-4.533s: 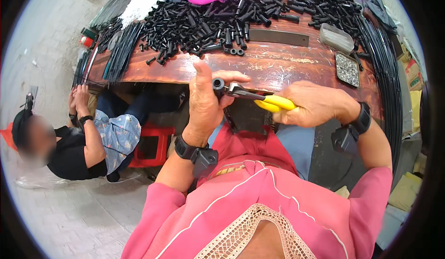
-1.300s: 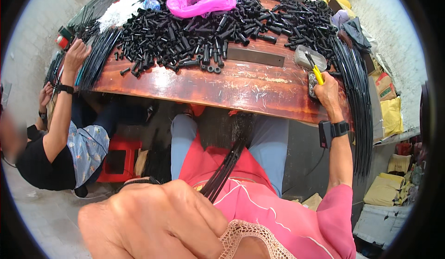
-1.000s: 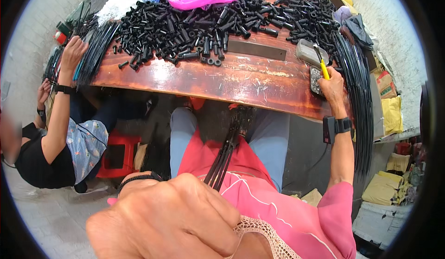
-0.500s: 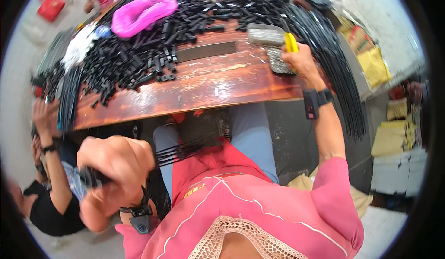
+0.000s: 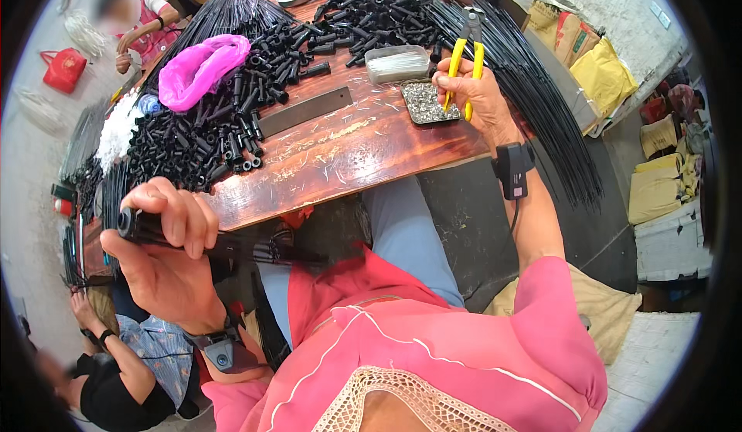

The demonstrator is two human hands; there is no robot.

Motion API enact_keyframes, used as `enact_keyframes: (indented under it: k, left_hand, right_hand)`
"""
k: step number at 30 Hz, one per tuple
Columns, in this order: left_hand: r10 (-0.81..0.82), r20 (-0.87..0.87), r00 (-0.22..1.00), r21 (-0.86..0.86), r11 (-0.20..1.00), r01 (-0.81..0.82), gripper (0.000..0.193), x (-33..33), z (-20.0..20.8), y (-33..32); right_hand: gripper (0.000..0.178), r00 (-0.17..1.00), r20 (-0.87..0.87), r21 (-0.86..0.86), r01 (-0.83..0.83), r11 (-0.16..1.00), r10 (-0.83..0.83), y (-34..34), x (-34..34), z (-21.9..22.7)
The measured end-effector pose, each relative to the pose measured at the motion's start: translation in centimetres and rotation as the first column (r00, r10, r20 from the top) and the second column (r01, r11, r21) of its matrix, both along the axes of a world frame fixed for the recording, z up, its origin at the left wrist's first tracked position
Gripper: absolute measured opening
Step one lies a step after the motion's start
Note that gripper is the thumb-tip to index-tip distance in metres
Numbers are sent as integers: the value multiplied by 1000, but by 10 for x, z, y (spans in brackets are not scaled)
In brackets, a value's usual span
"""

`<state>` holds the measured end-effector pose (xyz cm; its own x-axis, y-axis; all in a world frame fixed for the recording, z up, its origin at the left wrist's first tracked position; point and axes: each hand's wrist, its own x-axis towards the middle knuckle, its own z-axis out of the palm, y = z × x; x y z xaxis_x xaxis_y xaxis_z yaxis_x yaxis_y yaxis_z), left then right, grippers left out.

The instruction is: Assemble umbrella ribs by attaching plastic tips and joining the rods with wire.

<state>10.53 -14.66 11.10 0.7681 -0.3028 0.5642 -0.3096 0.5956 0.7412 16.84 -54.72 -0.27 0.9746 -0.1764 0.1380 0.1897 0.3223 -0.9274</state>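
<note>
My left hand (image 5: 174, 239) is closed around a black tube (image 5: 139, 226), with its hollow end facing left. Dark, blurred parts stretch from it toward my lap, and I cannot make out their form. At the table's right, my right hand (image 5: 481, 100) grips yellow-handled pliers (image 5: 477, 59). Their grey jaws point away from me and the handles are spread apart. Just left of that hand lies a dark tray (image 5: 430, 120) of small shiny metal bits. Behind the tray stands a clear plastic box (image 5: 398, 66) holding thin pale pieces.
Piles of short black tubes (image 5: 205, 130) cover the wooden table (image 5: 348, 154), with a flat metal bar (image 5: 305, 113) and a pink plastic bag (image 5: 201, 73). Long black rods (image 5: 533, 100) hang over the right edge. One co-worker (image 5: 127, 378) sits at left, another (image 5: 147, 30) at far left.
The pliers have turned so their jaws point away and both handles show. My left hand has turned, showing the black tube more clearly. The view has shifted a little.
</note>
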Motion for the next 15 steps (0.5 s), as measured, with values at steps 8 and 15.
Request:
enact_keyframes:
  k: [8, 15]
  left_hand:
    - [95, 50, 994, 414, 904, -107, 52, 0, -57, -16]
    - [122, -81, 989, 384, 920, -82, 52, -10, -100, -16]
  right_hand:
    - [27, 982, 148, 5, -117, 993, 115, 49, -28, 27]
    - [26, 948, 212, -45, -233, 971, 238, 124, -47, 42]
